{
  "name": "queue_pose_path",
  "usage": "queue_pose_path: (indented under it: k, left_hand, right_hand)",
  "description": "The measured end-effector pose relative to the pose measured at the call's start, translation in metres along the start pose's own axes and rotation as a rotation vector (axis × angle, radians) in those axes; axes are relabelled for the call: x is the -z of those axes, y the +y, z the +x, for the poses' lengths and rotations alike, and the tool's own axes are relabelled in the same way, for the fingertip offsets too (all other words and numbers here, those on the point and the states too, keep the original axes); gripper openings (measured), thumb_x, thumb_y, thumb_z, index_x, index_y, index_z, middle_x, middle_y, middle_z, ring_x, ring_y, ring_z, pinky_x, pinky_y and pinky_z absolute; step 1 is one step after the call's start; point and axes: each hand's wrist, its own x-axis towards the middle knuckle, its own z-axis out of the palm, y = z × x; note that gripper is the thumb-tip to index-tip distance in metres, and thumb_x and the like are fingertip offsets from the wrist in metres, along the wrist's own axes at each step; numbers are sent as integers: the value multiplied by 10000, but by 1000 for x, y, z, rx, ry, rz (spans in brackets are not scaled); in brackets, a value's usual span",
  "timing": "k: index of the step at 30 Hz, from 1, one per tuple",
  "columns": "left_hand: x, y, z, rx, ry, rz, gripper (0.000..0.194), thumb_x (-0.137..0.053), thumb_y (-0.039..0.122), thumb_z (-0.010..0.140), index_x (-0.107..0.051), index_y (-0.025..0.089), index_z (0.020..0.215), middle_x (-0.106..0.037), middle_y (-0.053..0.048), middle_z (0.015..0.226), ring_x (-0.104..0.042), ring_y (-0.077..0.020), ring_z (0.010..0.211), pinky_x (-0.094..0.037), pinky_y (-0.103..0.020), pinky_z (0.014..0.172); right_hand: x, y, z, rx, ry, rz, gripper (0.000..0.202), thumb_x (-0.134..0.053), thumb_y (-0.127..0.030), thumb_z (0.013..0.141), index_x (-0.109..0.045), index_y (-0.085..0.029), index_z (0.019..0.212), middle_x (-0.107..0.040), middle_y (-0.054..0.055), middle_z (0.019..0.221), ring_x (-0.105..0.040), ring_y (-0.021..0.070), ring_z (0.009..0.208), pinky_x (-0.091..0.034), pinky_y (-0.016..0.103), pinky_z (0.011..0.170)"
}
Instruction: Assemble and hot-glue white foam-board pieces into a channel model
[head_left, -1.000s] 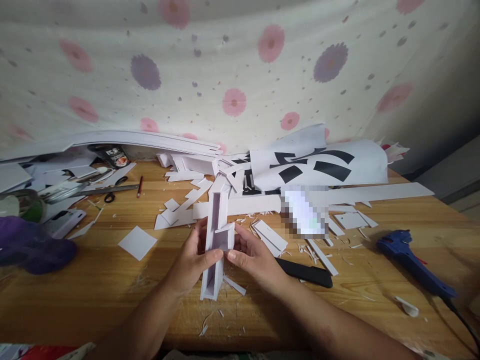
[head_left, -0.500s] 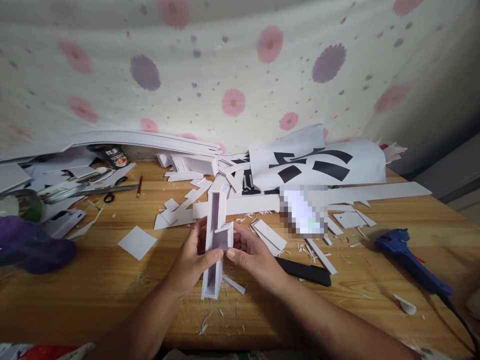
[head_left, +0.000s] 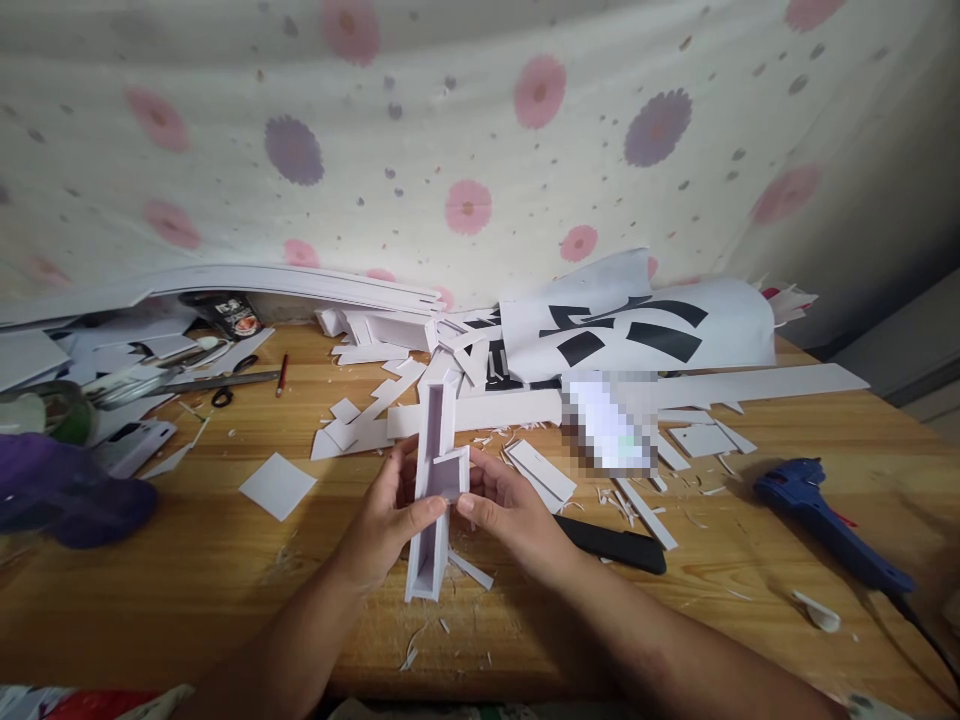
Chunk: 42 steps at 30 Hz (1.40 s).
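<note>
A white, open-faced trough [head_left: 441, 478] with a short side branch is held over the near middle of the desk [head_left: 225, 600], pinched between the left hand [head_left: 390, 515] and the right hand [head_left: 506, 510], thumbs nearly meeting at the branch. The joint is apparently being steadied; light, even pressure is called for next, lest thin walls be bent.
</note>
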Motion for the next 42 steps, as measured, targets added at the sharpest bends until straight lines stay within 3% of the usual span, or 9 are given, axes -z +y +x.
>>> queue_pose_path:
  k: [10, 19, 25, 29, 36, 42]
  left_hand:
    - [-1, 2, 1, 15, -16, 0, 571, -736, 331, 715, -490, 245, 1223, -655, -50, 1162, -615, -225, 1050, -498, -302, 854]
    - [1, 2, 1, 71, 28, -80, 596, -752, 328, 705, -487, 241, 1232, -696, -31, 998, -646, -183, 903, -504, -262, 769]
    - [1, -3, 6, -22, 170, -101, 628, -772, 378, 685, -477, 232, 1220, -681, -50, 1004, -637, -215, 956, -493, -284, 774]
    - [2, -5, 10, -67, 245, -102, 650, -776, 407, 677, -472, 244, 1227, -659, -40, 994, -626, -211, 970, -474, -316, 842]
    - [2, -6, 10, -91, 253, -107, 647, -774, 419, 676, -458, 269, 1220, -647, -30, 991, -629, -217, 962, -476, -329, 831]
    - [3, -7, 8, -113, 275, -87, 600, -761, 376, 689, -483, 283, 1212, -656, -4, 947, -620, -193, 951, -471, -290, 795]
  right_hand:
    - [2, 3, -1, -16, 17, 9, 508, -698, -462, 761, -568, -206, 1180, -665, 67, 1034, -605, 210, 951, -448, 379, 865]
    - [3, 4, 0, 5, 31, 10, 468, -668, -481, 790, -592, -228, 1176, -666, 50, 1002, -610, 194, 900, -461, 373, 856]
    - [10, 16, -3, -74, 100, -48, 656, -709, -519, 735, -502, -260, 1300, -596, 64, 1047, -593, 209, 960, -447, 413, 898]
    - [12, 30, -5, -128, 73, -46, 742, -741, -515, 702, -450, -266, 1338, -573, 82, 1079, -598, 226, 978, -460, 445, 884]
    - [5, 27, -6, -163, 12, -70, 880, -761, -507, 684, -332, -267, 1414, -591, 84, 1057, -613, 229, 939, -464, 459, 863]
    - [2, 20, -5, -184, 37, -102, 937, -789, -470, 646, -312, -252, 1422, -554, 55, 1010, -588, 202, 890, -450, 431, 861]
